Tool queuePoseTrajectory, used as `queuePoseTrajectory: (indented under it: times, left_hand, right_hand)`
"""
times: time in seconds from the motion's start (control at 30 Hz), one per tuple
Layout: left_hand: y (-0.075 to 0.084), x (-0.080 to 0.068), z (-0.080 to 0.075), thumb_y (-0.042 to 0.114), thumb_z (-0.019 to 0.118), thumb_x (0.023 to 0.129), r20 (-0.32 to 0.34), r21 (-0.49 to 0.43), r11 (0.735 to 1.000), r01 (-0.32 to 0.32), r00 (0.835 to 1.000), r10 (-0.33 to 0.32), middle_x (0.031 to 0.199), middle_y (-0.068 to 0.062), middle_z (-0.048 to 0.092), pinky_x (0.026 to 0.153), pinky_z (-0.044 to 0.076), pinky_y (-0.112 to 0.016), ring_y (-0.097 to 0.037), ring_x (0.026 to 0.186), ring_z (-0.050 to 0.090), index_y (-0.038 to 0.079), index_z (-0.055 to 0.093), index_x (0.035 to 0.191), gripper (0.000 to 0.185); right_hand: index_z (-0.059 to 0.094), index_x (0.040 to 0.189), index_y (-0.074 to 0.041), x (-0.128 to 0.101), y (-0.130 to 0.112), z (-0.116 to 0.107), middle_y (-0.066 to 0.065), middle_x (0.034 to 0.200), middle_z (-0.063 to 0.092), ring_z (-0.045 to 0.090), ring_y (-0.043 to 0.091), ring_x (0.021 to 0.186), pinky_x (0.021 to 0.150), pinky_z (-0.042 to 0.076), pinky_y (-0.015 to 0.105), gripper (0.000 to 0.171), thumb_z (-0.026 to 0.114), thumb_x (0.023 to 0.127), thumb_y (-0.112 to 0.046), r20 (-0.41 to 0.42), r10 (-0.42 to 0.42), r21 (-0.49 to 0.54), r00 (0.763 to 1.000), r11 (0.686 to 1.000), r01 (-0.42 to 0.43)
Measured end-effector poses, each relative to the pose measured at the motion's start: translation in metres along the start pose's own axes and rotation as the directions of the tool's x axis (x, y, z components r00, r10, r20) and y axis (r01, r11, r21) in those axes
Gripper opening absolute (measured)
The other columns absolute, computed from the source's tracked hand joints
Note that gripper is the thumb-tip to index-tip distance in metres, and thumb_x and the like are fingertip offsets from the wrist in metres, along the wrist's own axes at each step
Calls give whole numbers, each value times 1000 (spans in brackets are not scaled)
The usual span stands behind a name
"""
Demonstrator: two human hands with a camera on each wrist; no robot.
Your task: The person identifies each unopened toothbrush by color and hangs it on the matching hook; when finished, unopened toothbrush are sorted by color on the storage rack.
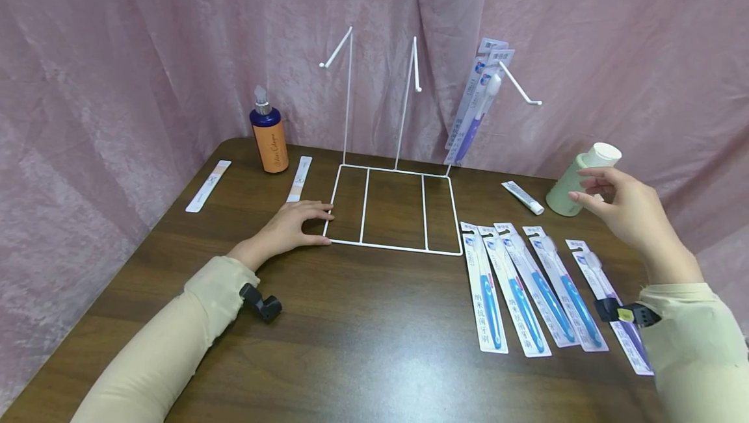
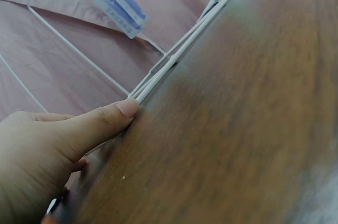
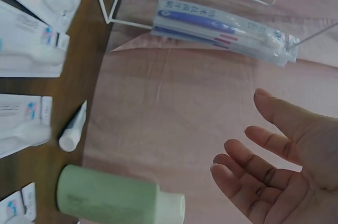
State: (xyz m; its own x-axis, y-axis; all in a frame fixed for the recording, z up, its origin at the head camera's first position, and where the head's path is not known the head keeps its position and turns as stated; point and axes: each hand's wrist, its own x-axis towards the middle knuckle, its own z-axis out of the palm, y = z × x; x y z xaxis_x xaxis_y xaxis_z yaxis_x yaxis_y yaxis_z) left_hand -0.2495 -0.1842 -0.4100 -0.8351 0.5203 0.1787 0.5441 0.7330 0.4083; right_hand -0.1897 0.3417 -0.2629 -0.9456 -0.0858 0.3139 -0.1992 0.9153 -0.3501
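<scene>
A white wire display rack (image 1: 394, 246) with three upright hooks stands on the table. My left hand (image 1: 292, 223) rests at its front left corner, fingers over the side wire. Seen in the left wrist view, the thumb (image 2: 108, 121) lies straight against the wire. On the right hook hang packaged toothbrushes (image 1: 476, 108) with purple handles, one in front of another. My right hand (image 1: 632, 208) is raised with nothing in it, its fingers loosely bent. It overlaps the green bottle (image 1: 564, 192) in the head view, but stands apart from it in the right wrist view.
Several packaged toothbrushes (image 1: 488, 293), mostly blue-handled, lie at the right front. A small white tube (image 1: 523, 198) is near the green bottle. To the left are an orange pump bottle (image 1: 270, 143) and two slim white packets (image 1: 208, 186). A pink curtain (image 1: 193, 39) hangs behind the table.
</scene>
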Motion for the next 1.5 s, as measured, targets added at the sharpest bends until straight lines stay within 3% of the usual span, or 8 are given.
queuePoseTrajectory:
  times: [0.13, 0.23, 0.33, 0.4, 0.57, 0.8, 0.9, 1.5]
  left_hand:
    - [0, -1, 0, 41, 77, 78, 0, 1, 1000, -3, 1000, 3, 143, -5, 54, 111, 27, -58, -32, 137, 43, 15, 66, 124, 55]
    - [0, -1, 1, 41, 77, 78, 1, -2, 1000, -1, 1000, 1, 143, -5, 54, 111, 27, -58, -32, 137, 43, 15, 66, 124, 54]
    - [0, 0, 1, 41, 77, 78, 0, -1, 1000, -1, 1000, 1, 143, -5, 54, 111, 27, -58, -31, 137, 43, 15, 66, 124, 54]
    - [-1, 0, 1, 41, 77, 78, 0, 3, 1000, -3, 1000, 3, 142, -5, 54, 111, 28, -58, -31, 137, 44, 15, 66, 124, 54]
    - [0, 0, -1, 41, 77, 79, 6, 5, 1000, 0, 1000, 0, 143, -5, 53, 112, 27, -58, -31, 137, 43, 15, 66, 125, 54]
    - [0, 1, -1, 41, 77, 79, 9, 3, 1000, 8, 1000, -8, 144, -5, 53, 112, 26, -58, -31, 138, 42, 15, 65, 125, 54]
    - [0, 0, -2, 40, 77, 78, 7, -1, 1000, 8, 1000, -8, 144, -5, 53, 112, 26, -58, -31, 138, 42, 15, 65, 125, 54]
    - [1, 0, -2, 40, 77, 78, 7, -5, 1000, 6, 1000, -6, 144, -6, 53, 112, 26, -58, -32, 138, 41, 15, 65, 125, 55]
  right_hand:
    - [58, 123, 1, -10, 7, 4, 24, 102, 65, 43, -16, 75, 63, 34, 17, 47, 67, 90, -31, 3, 10, -17, 1000, 1000, -10]
    - [56, 125, 1, -18, 12, 7, 26, 104, 64, 61, 12, 87, 69, 42, 32, 47, 66, 91, -31, 24, 29, -17, 999, 999, -29]
    - [53, 127, 1, -27, 17, 10, 28, 108, 61, 57, 44, 101, 74, 42, 51, 47, 63, 93, -30, 46, 52, -6, 998, 999, -52]
    - [53, 128, 0, -33, 22, 12, 27, 108, 61, 55, 46, 103, 75, 41, 57, 47, 63, 93, -30, 51, 61, -4, 997, 998, -61]
    - [54, 127, -1, -48, 36, 17, 25, 106, 63, 57, 3, 87, 74, 43, 57, 48, 66, 91, -30, 60, 71, -1, 996, 997, -71]
    - [53, 127, 1, -67, 51, 22, 28, 107, 64, 59, -4, 80, 70, 44, 56, 48, 64, 93, -30, 93, 107, -1, 990, 994, -108]
    - [54, 126, 1, -74, 58, 24, 27, 107, 64, 31, -28, 76, 69, 45, 52, 47, 65, 92, -30, 98, 123, 0, 988, 992, -124]
    - [57, 120, 5, -98, 91, 40, 25, 98, 68, 35, -27, 69, 70, 42, 52, 49, 69, 89, -30, 178, 148, -37, 973, 989, -144]
